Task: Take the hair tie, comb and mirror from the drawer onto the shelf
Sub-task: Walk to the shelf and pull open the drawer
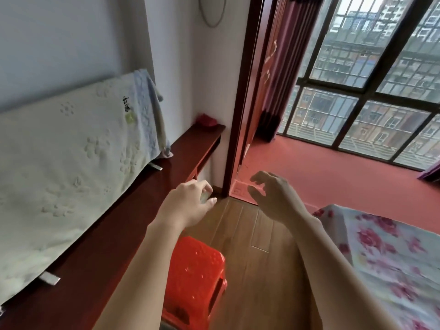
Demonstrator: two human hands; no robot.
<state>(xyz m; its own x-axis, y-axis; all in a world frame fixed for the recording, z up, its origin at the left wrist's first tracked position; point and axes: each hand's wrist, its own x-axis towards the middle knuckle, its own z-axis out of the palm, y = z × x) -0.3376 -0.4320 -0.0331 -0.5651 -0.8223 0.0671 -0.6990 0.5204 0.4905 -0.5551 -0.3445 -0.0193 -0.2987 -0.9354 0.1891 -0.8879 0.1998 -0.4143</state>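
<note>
My left hand [190,203] hovers just past the front edge of the dark red wooden shelf [147,194]. Its fingers are curled around a small pale greenish object [205,196]; too little of it shows to tell what it is. My right hand [273,194] is held over the wooden floor beside it, apart from the left hand, with fingers spread and nothing in it. No drawer, comb or mirror is visible.
A cloth-covered flat screen [71,163] stands on the shelf and fills most of its length. A small red item [206,120] lies at the shelf's far end. A red plastic stool [197,277] stands below my left arm. A floral bedspread [385,263] is at the right.
</note>
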